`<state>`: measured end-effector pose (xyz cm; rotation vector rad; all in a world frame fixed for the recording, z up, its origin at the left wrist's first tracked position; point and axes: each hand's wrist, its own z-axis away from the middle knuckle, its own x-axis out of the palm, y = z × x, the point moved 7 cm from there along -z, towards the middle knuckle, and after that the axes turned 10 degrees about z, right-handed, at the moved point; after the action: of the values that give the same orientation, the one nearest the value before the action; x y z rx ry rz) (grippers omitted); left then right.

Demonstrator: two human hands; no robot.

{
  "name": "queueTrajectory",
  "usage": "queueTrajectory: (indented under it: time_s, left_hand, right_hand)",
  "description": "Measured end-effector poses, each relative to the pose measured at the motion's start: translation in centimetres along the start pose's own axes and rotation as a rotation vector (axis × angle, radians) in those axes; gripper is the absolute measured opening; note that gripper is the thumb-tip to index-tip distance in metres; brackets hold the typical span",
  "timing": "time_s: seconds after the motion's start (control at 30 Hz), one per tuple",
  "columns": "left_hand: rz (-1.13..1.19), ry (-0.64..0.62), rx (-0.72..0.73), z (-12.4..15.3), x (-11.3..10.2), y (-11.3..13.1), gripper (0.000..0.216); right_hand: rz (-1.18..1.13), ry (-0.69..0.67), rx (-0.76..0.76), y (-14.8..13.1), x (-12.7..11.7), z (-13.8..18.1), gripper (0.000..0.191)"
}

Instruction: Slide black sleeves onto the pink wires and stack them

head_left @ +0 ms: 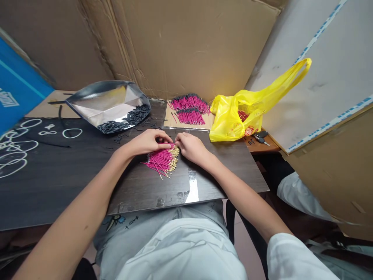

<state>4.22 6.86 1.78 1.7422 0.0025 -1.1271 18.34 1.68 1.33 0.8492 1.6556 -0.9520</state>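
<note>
Blue box (17,91) print unreadable. I see pink sticks (161,160) btwn L hand (147,142) & R hand (190,147), both curled narrow, pinching them.

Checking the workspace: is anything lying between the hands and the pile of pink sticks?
Nothing visible does. The left hand and right hand both touch the pile of pink sticks directly; the black pieces and yellow bag lie farther back.
</note>
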Motion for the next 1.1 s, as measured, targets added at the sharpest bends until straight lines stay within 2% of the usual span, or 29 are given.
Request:
queueTrajectory:
  time_s: [0.27, 0.47, 0.67, 0.8, 0.93, 1.1]
  left_hand:
    - [-0.027, 0.016, -0.012, -0.2, 0.2, -0.1, 0.033]
    - [-0.018, 0.021, -0.032, -0.3, 0.2, -0.3, 0.035]
    - [0.027, 0.051, -0.03, -0.1, 0.1, 0.0, 0.035]
    - [0.09, 0.077, -0.016, -0.1, 0.0, 0.1, 0.034]
    - [0.147, 0.083, -0.052, 0.1, -0.2, -0.2, 0.036]
    - [0.2, 0.015, -0.046, 0.2, 0.0, 0.1, 0.037]
  right_hand:
    - [-0.013, -0.013, 0.074, 1.4, -0.4, 0.1, 0.026]
    - [-0.021, 0.003, 0.053, 0.7, -0.1, 0.1, 0.019]
    - [-0.056, 0.021, 0.115, 0.9, 0.0, -0.1, 0.021]
    - [-0.206, 0.073, 0.128, 1.4, 0.2, -0.5, 0.019]
    - [-0.511, 0.069, 0.113, 2.1, 0.9, -1.1, 0.022]
    - [-0.662, 0.103, 0.08, 2.6, 1.4, -1.5, 0.018]
